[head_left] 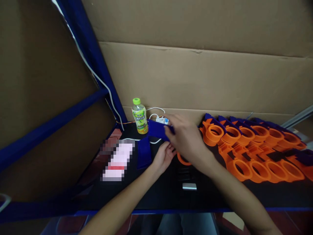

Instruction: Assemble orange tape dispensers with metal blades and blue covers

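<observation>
My right hand [187,138] is closed on a blue plastic piece [157,129] and holds it a little above the black tabletop [158,192]. Just below it, my left hand [162,157] curls around an orange ring part [182,160] that is mostly hidden by both hands. A second blue piece [143,152] lies on the table just left of my left hand.
Rows of orange-and-blue ring assemblies [249,147] fill the right of the table. A green-capped drink bottle [139,116] and a white cable with a plug [160,119] stand at the back. Cardboard walls [195,71] and blue frame bars [49,125] enclose the bench.
</observation>
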Tool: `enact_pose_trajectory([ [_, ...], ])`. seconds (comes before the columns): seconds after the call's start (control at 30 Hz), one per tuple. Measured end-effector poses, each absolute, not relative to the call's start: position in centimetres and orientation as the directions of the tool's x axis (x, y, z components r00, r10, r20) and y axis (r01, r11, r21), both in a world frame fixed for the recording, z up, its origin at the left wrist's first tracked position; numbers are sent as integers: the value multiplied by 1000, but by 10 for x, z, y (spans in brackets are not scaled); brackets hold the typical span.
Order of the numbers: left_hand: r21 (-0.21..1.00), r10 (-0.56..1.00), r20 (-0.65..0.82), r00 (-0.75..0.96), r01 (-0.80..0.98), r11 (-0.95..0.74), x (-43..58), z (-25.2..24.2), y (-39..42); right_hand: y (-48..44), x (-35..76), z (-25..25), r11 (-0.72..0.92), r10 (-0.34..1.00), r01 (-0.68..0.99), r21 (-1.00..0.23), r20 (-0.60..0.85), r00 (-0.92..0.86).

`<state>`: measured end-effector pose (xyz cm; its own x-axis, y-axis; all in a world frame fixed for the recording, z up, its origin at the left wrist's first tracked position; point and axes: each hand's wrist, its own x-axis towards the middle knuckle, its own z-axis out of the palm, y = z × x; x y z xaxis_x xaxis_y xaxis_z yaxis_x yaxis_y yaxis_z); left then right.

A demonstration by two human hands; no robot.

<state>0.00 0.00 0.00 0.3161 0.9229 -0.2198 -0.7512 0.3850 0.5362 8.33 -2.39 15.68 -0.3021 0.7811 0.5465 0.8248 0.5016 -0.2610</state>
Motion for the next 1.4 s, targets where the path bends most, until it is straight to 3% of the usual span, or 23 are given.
enact_pose_trajectory([
  [0.1, 521, 926, -190, 325, -767, 376, -1, 5, -2, -31, 139, 153, 542, 712, 806, -237, 638, -292],
  [0.27, 543, 927, -198, 320, -751, 375, 2, 8, -5, -38, 194, 103, 647, 584, 738, -190, 746, -320],
  [0.4, 590, 925, -169, 339, -717, 371, 5, 9, -9, -42, 208, 73, 718, 511, 687, -113, 756, -410],
  [0.57, 634, 930, -167, 329, -686, 357, 3, 10, -10, -41, 210, 66, 761, 487, 645, -68, 717, -499],
  [0.93, 697, 939, -162, 302, -639, 326, 2, 17, -20, -50, 220, 49, 726, 416, 683, -75, 839, -350],
  [1.17, 691, 922, -154, 355, -628, 357, 2, 20, -23, -51, 216, 55, 758, 378, 651, -32, 835, -399],
  [1.4, 707, 929, -147, 338, -621, 338, 1, 20, -25, -56, 222, 41, 721, 423, 685, -104, 850, -315],
])
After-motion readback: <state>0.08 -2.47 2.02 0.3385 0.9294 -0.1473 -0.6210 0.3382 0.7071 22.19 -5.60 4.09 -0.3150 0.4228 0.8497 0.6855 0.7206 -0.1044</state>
